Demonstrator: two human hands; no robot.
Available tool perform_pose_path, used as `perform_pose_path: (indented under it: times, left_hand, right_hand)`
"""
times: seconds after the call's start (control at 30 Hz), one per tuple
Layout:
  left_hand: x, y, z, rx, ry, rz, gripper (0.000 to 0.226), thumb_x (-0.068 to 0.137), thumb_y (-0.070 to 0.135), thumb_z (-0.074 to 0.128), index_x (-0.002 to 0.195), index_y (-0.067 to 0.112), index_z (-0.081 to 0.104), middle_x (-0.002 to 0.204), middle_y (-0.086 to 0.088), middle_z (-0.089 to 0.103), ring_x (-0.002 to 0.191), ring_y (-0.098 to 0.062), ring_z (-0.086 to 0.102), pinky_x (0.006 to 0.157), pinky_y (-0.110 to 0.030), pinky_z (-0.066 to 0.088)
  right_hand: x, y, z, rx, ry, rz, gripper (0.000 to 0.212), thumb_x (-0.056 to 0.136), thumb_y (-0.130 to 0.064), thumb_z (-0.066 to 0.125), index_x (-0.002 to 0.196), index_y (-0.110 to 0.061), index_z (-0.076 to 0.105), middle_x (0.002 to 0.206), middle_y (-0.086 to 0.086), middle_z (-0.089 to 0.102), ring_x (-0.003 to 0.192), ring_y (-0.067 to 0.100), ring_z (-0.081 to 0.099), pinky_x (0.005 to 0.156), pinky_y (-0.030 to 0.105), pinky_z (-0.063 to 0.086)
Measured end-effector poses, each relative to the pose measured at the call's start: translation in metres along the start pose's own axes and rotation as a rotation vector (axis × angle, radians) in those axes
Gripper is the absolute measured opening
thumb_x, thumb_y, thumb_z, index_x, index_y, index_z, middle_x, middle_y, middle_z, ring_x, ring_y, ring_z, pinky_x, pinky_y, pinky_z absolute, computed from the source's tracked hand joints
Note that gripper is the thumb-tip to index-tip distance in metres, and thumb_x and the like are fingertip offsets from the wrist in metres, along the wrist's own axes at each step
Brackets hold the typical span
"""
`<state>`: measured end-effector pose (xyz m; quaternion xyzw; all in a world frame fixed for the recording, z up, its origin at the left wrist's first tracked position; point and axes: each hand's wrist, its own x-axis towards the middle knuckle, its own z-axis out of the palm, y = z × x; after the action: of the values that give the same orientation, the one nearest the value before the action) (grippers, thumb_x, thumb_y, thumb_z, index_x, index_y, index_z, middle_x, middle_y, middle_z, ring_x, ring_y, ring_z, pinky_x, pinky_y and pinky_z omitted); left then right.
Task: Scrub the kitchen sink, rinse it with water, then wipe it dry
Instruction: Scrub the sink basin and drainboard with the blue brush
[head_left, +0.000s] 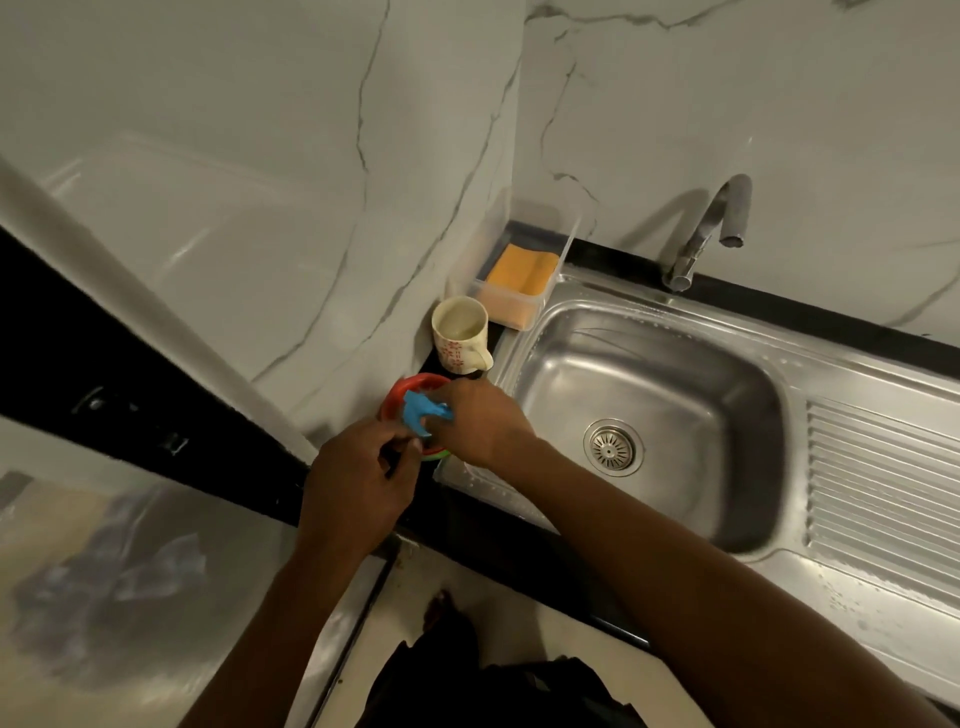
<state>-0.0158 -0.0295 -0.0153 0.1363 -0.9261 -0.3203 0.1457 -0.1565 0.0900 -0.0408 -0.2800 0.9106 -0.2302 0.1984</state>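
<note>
Preparation at a kitchen sink (649, 395): a person reaches both arms to the corner of the black tabletop (498, 535) just left of the steel basin, where a round red dish (395, 400) sits against the marble wall. The right hand (483, 421) comes across from the basin side and pinches a small blue piece (421, 410) over the dish. It may be a scrubber or a wrapper; the picture does not settle which. The left hand (358, 493) has its fingers curled at the dish's near rim, but whether it grips the dish or the lower tip of the blue piece cannot be told. Steadying the dish while the other hand draws from it would explain the pairing.

Behind the dish stands a patterned mug (460, 332), and behind that a clear box (540, 296) holds an orange sponge (519, 275), all lined up within easy reach of the basin. The basin itself holds nothing but its drain (613, 447). Droplets bead on its rim, and no water runs from the tap (711, 228) at the back edge. The ribbed drainboard (883, 493) lies to the right. Scrubbing appears not yet begun: the work at hand looks like fetching the cleaning tool.
</note>
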Motion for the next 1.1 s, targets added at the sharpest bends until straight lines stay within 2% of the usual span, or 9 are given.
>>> perform_pose_path:
  times: [0.13,0.23,0.4,0.53,0.67,0.83,0.97,1.03,1.1]
  left_hand:
    - [0.013,-0.01,0.003,0.008,-0.047,0.029,0.011,0.097,0.022,0.07,0.101,0.014,0.076,0.093,0.005,0.072,0.079,-0.001,0.063,0.07,-0.011,0.045]
    - [0.025,-0.013,0.005,-0.001,-0.073,0.041,0.012,0.097,0.023,0.069,0.102,0.014,0.076,0.094,0.004,0.072,0.079,-0.004,0.064,0.07,-0.015,0.049]
    - [0.039,0.002,0.013,-0.059,-0.021,0.086,0.018,0.102,0.029,0.065,0.096,0.014,0.074,0.083,0.006,0.07,0.072,-0.006,0.065,0.062,-0.025,0.057]
    - [0.045,0.022,0.035,-0.106,-0.037,0.111,0.027,0.103,0.037,0.055,0.106,0.017,0.073,0.094,0.005,0.073,0.081,-0.009,0.067,0.069,-0.025,0.058]
    - [0.049,0.042,0.062,-0.108,-0.081,0.121,0.03,0.102,0.028,0.058,0.074,0.021,0.058,0.065,0.007,0.054,0.062,-0.014,0.054,0.059,-0.037,0.048]
    - [0.05,0.062,0.091,-0.094,-0.148,0.078,0.042,0.106,0.026,0.058,0.066,0.031,0.046,0.058,0.008,0.046,0.059,-0.015,0.049,0.056,-0.021,0.037]
    - [0.052,0.072,0.104,-0.075,-0.217,0.09,0.043,0.106,0.026,0.056,0.068,0.042,0.04,0.06,0.012,0.044,0.058,-0.01,0.048,0.057,-0.013,0.032]
    - [0.056,0.072,0.109,-0.082,-0.243,0.086,0.04,0.106,0.027,0.055,0.071,0.043,0.043,0.062,0.013,0.046,0.06,-0.009,0.05,0.057,-0.012,0.034]
    - [0.062,0.071,0.111,-0.062,-0.255,0.093,0.034,0.105,0.026,0.057,0.074,0.037,0.05,0.062,0.013,0.048,0.062,-0.007,0.052,0.057,-0.01,0.035]
  right_hand:
    - [0.01,-0.006,0.011,-0.128,-0.026,0.019,0.036,0.096,-0.048,0.062,0.122,-0.023,0.067,0.106,0.001,0.069,0.094,0.022,0.068,0.078,0.036,0.056]
    - [0.011,-0.004,0.014,-0.07,-0.004,0.03,0.036,0.096,-0.048,0.062,0.122,-0.025,0.069,0.105,-0.001,0.07,0.093,0.02,0.068,0.078,0.036,0.056]
    - [0.0,0.016,-0.014,0.323,0.041,0.089,0.028,0.094,-0.037,0.066,0.117,-0.026,0.077,0.095,-0.001,0.074,0.083,0.015,0.066,0.072,0.034,0.054]
    - [-0.024,0.059,-0.046,0.702,-0.016,0.263,0.027,0.098,-0.035,0.068,0.117,-0.017,0.074,0.073,0.006,0.067,0.054,0.015,0.061,0.049,0.03,0.048]
    - [-0.045,0.114,-0.053,0.924,-0.102,0.491,0.019,0.103,-0.023,0.062,0.118,-0.012,0.062,0.072,0.012,0.063,0.054,0.02,0.067,0.051,0.031,0.056]
    - [-0.035,0.165,-0.021,1.061,-0.105,0.715,0.017,0.102,-0.009,0.05,0.111,0.001,0.06,0.088,0.014,0.063,0.055,0.015,0.055,0.044,0.025,0.044]
    - [-0.015,0.156,0.016,1.332,-0.185,0.818,0.019,0.104,-0.017,0.048,0.107,-0.001,0.057,0.07,0.005,0.047,0.045,0.009,0.035,0.039,0.02,0.026]
    - [0.002,0.149,0.034,1.448,-0.189,0.865,0.022,0.106,-0.027,0.048,0.107,-0.006,0.053,0.063,0.003,0.042,0.04,0.009,0.033,0.039,0.018,0.026]
    - [0.026,0.149,0.04,1.496,-0.098,0.935,0.025,0.106,-0.024,0.048,0.115,-0.001,0.053,0.061,0.006,0.042,0.038,0.011,0.034,0.039,0.019,0.028]
